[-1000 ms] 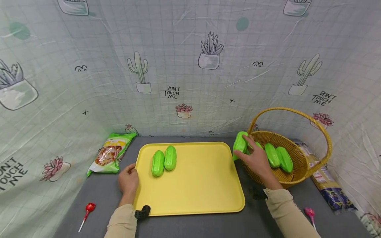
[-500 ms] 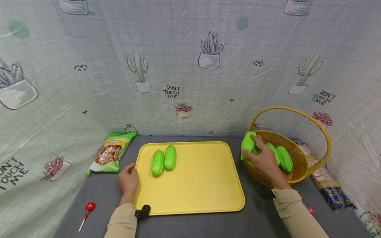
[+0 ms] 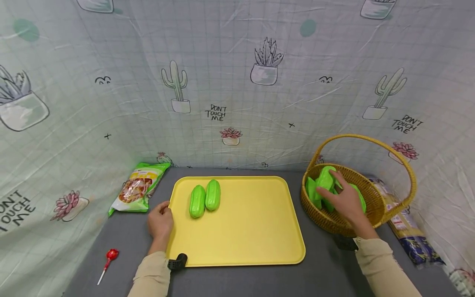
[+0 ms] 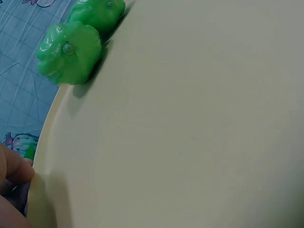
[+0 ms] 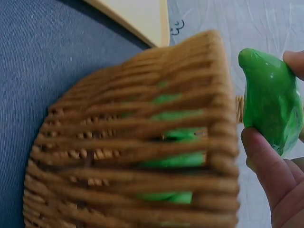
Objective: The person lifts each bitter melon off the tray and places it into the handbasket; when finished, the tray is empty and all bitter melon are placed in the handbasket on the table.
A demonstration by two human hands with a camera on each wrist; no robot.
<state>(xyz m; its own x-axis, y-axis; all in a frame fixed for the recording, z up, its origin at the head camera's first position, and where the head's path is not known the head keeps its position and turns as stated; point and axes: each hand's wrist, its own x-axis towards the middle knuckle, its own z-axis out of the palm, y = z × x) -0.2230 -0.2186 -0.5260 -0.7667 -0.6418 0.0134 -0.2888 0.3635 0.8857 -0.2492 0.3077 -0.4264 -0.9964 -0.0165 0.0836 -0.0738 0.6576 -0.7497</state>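
My right hand (image 3: 343, 200) pinches a glossy green, ribbed, cucumber-shaped vegetable (image 3: 325, 178) between thumb and fingers, over the wicker basket (image 3: 323, 220). In the right wrist view this vegetable (image 5: 270, 97) shows clear above the basket rim. Other green vegetables (image 3: 312, 192) lie in the basket, partly hidden behind the hand. At the left, my left hand (image 3: 160, 222) grips the rim of the yellow tray (image 3: 256, 222) with curled fingers. Two more green vegetables, one nearer (image 3: 197, 201) and one farther (image 3: 213, 195), lie side by side in the tray's upper left.
A green-and-white snack bag (image 3: 139, 187) lies behind the left hand. A red lollipop (image 3: 109, 259) rests at the front left. Right of the basket lies a long packet with a blue end (image 3: 417, 247). The basket's tall handle (image 3: 371, 141) arches above it. A patterned cloth stands behind.
My right hand has carried the green vegetable rightward from the tray's right edge to over the basket. The pink lollipop is now hidden behind the right sleeve. The left hand stays on the tray rim.
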